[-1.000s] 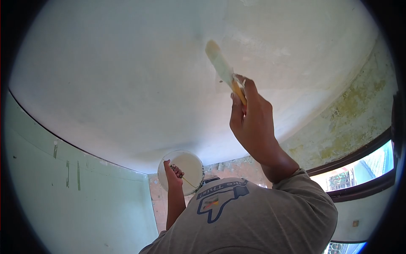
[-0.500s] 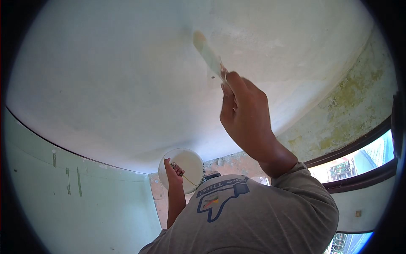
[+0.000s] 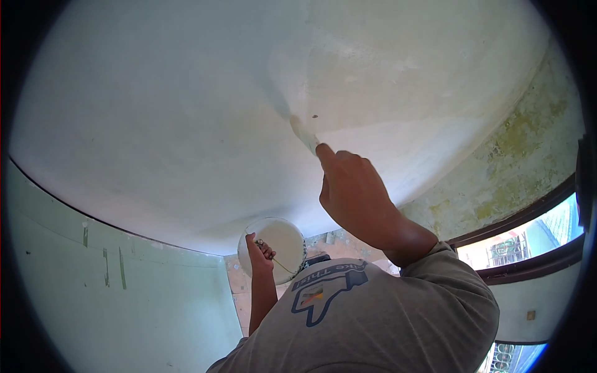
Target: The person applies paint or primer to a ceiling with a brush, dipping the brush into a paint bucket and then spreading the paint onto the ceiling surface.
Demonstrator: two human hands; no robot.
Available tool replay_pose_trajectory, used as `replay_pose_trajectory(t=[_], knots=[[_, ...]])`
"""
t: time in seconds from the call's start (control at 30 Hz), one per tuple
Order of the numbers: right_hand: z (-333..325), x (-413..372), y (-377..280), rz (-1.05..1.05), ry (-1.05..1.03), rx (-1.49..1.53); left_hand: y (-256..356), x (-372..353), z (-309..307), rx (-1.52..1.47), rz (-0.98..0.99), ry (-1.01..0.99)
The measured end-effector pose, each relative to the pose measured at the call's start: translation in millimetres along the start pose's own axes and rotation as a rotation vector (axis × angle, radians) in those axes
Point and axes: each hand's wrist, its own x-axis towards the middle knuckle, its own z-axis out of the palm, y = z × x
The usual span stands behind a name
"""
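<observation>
My right hand (image 3: 353, 185) is closed around the handle of a paintbrush (image 3: 303, 133). The brush points up and to the left, its pale bristle end at the whitish wall (image 3: 186, 118) and casting a soft shadow there. Lower down, my left hand (image 3: 262, 252) has its fingers curled over a round bucket (image 3: 305, 252), gripping what looks like its thin handle. Cream-white paint (image 3: 285, 239) shows inside the bucket. The grip itself is partly hidden by my fingers.
A pale green wall (image 3: 168, 298) with dark streaks stands on the left. Stained, peeling wall (image 3: 516, 137) and a dark-framed window (image 3: 516, 248) are on the right. Behind the bucket lies a reddish, speckled floor (image 3: 238, 283).
My right hand has brought the brush down along the wall, to just left of a small dark spot. My left hand and the bucket have barely shifted.
</observation>
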Motion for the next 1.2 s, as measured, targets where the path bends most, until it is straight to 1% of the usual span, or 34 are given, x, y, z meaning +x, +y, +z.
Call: replay_pose_trajectory(t=[0.07, 0.1, 0.13, 0.2, 0.23, 0.27, 0.33, 0.37, 0.4, 0.47, 0.5, 0.57, 0.67, 0.7, 0.73, 0.83, 0.87, 0.97, 1.0, 1.07, 1.2], knots=[[-13, 0, -3, -0.075, 0.305, 0.081, 2, -4, 4, -0.012, 0.006, -0.001], [-16, 6, -4, -0.11, 0.394, 0.173, 1, -5, 2, -0.013, 0.006, -0.003], [-15, 14, -4, -0.112, 0.391, 0.182, 1, -7, 1, -0.013, 0.01, 0.006], [-5, 31, -2, -0.199, 0.603, 0.204, 0, -5, 2, -0.023, 0.008, 0.006], [2, 35, 2, -0.198, 0.529, 0.147, -1, -4, 2, -0.023, 0.009, 0.007], [10, 36, 5, -0.198, 0.53, 0.148, -2, -4, 1, -0.019, 0.008, 0.004], [26, 33, 6, -0.114, 0.412, 0.058, 1, -1, 0, -0.018, 0.012, 0.0], [32, 29, 5, -0.057, 0.31, 0.027, 0, -1, 0, -0.016, 0.013, 0.015], [40, 25, 8, -0.059, 0.306, 0.028, -2, -2, 0, -0.014, 0.011, 0.031], [61, 22, 18, 0.005, 0.128, 0.006, -2, -3, 0, -0.02, 0.011, 0.04], [70, 20, 22, 0.001, 0.127, 0.007, -2, -3, 0, -0.025, 0.014, 0.047], [81, 17, 31, 0.06, 0.02, 0.033, -2, -3, 1, -0.032, 0.016, 0.055], [63, 0, 36, 0.068, 0.06, 0.103, -2, -6, 2, -0.043, 0.023, 0.049], [63, -5, 42, 0.06, 0.14, 0.151, -3, -6, 1, -0.037, 0.028, 0.044], [60, -8, 49, 0.049, 0.131, 0.145, -5, -5, 1, -0.052, 0.025, 0.047], [55, -13, 66, 0.003, 0.323, 0.214, -5, -5, 0, -0.057, 0.028, 0.05], [55, -13, 72, 0.003, 0.324, 0.213, -5, -5, 0, -0.055, 0.024, 0.062], [59, -5, 88, -0.098, 0.398, 0.309, -4, -6, 2, -0.055, 0.018, 0.076], [58, -2, 92, -0.096, 0.399, 0.309, -4, -6, 1, -0.061, 0.011, 0.084], [57, 3, 94, -0.176, 0.458, 0.354, -5, -5, 0, -0.058, 0.015, 0.081], [52, 14, 90, -0.187, 0.434, 0.362, -6, -1, -2, -0.061, 0.016, 0.072]])
